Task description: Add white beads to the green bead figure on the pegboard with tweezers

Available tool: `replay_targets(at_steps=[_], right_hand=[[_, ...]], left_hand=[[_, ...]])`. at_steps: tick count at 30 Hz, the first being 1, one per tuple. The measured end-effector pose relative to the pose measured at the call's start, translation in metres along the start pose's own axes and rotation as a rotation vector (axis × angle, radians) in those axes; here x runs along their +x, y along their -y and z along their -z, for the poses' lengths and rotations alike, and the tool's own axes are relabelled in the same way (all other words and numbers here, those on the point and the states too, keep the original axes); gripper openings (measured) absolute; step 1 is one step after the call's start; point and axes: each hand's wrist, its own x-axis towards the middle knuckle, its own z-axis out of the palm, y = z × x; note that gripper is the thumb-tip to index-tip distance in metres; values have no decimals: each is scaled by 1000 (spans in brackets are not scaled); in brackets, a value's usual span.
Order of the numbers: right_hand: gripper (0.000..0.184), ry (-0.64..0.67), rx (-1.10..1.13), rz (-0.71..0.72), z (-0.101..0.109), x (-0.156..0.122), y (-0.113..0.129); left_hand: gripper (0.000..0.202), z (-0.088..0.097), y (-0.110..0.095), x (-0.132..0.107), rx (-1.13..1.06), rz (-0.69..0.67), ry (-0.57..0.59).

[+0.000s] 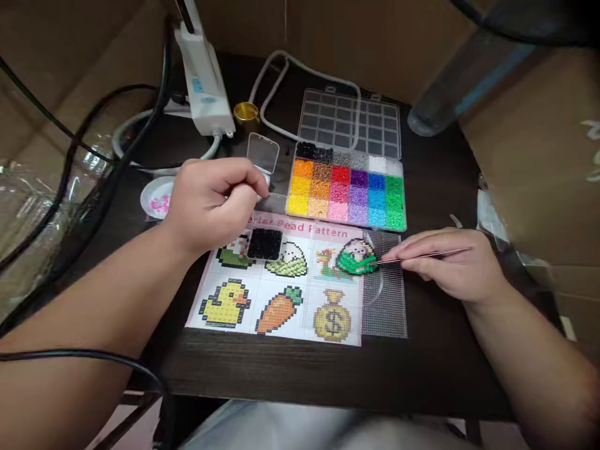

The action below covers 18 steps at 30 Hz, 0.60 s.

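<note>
Bead figure [357,257], at the tips of tweezers [422,255] pinched in the right hand [462,262], presumably for fine control. Black beads [265,244] lie beside the curled left hand [213,203], probably for easy reach; whether it grasps anything cannot be told.

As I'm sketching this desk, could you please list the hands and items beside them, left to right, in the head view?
White dish of pink beads → left hand → small tray of black beads → green beaded figure → right hand holding tweezers.
</note>
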Motion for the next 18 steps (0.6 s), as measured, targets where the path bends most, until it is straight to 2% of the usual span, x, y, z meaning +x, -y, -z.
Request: replay_targets(at_steps=[14, 18], right_hand=[[19, 5, 12, 5, 2, 0, 0], [15, -17, 36, -37, 2, -2, -2]], left_hand=[[24, 0, -1, 1, -29, -6, 0], [24, 1, -2, 1, -23, 13, 0]])
